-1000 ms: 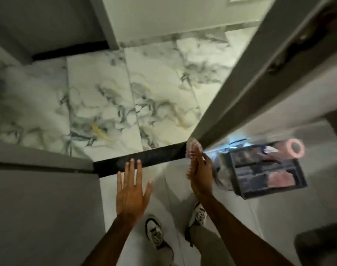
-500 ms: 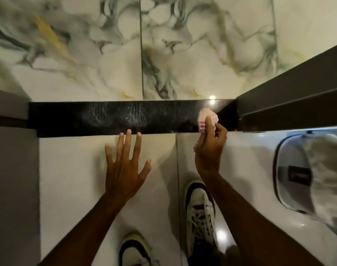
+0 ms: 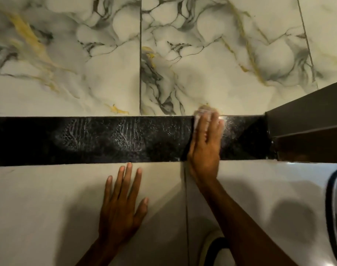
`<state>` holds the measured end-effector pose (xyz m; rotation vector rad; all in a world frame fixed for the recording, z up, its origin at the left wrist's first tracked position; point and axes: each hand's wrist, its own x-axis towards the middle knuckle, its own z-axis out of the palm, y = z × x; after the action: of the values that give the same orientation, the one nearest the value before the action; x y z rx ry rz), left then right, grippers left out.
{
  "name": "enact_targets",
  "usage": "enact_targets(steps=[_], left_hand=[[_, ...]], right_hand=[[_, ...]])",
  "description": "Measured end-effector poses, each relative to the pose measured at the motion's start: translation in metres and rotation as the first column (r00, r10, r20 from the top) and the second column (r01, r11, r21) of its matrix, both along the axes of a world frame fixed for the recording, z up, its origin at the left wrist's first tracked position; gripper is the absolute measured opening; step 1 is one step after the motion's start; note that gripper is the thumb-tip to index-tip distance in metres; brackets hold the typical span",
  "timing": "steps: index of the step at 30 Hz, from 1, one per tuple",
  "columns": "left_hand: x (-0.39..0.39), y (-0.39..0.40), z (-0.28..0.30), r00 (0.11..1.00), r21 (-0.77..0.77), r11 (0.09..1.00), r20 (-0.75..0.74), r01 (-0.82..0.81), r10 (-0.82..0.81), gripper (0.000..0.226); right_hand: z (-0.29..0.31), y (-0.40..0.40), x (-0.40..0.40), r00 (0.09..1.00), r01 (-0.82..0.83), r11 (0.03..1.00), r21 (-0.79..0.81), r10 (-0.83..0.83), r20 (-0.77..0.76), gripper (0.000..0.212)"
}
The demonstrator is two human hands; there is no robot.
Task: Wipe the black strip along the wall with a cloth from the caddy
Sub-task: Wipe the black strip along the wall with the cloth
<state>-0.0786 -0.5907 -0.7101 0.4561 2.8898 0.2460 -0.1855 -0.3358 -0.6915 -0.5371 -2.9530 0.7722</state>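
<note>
Pressed flat under the right hand [image 3: 204, 148], a small pale cloth [image 3: 205, 110] is pinned against the black strip [image 3: 106, 140], with only its far edge showing past the fingertips, so it is held by palm pressure, not pinched. Half a second earlier the same cloth was bunched in the fingertips and touched only the strip's far edge; now the whole hand lies across the strip's width, which suggests the wiping stroke has properly begun at the right end, beside the dark door frame [image 3: 305, 112]. The left hand [image 3: 119, 202] rests open and empty, fingers spread, on the pale floor tile [image 3: 39, 208] just near of the strip, apparently bracing the person. White streaks and speckles cover the strip to the left of the cloth, so most of its length looks unwiped. Counted: two hands, one cloth, one black strip, one shoe [image 3: 213, 248] partly visible near the bottom edge. No caddy is in view; a white curved object [image 3: 336, 208] sits at the right edge.
</note>
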Motion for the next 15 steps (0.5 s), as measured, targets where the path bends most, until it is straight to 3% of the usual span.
enact_targets(steps=[3,6,8,10,13,15], left_hand=[[-0.004,0.002,0.002,1.000,-0.007,1.000,-0.011,-0.008,0.008,0.083],[-0.004,0.002,0.008,1.000,0.000,1.000,-0.003,-0.004,0.004,0.082],[-0.004,0.003,0.007,1.000,0.017,1.000,-0.005,-0.006,0.006,0.081],[-0.003,0.002,0.003,1.000,0.039,0.999,-0.023,0.001,0.000,0.081],[-0.001,-0.002,-0.005,0.998,0.054,0.999,-0.056,0.003,0.000,0.077],[-0.002,-0.001,-0.007,0.999,0.061,0.998,-0.054,-0.002,0.005,0.077]], right_hand=[[0.002,-0.030,0.002,0.976,-0.215,0.974,-0.066,0.212,-0.049,0.073],[0.000,-0.021,0.066,0.934,-0.355,0.934,0.040,0.356,-0.038,0.067],[0.000,0.009,0.092,0.956,-0.294,0.942,0.164,0.287,0.068,0.060],[-0.002,0.034,0.081,0.991,-0.124,0.969,0.215,0.111,0.072,0.056],[-0.006,0.036,0.018,0.976,0.212,0.972,0.105,-0.206,-0.068,0.062],[-0.008,0.018,-0.020,0.969,0.233,0.971,0.057,-0.227,-0.101,0.063]])
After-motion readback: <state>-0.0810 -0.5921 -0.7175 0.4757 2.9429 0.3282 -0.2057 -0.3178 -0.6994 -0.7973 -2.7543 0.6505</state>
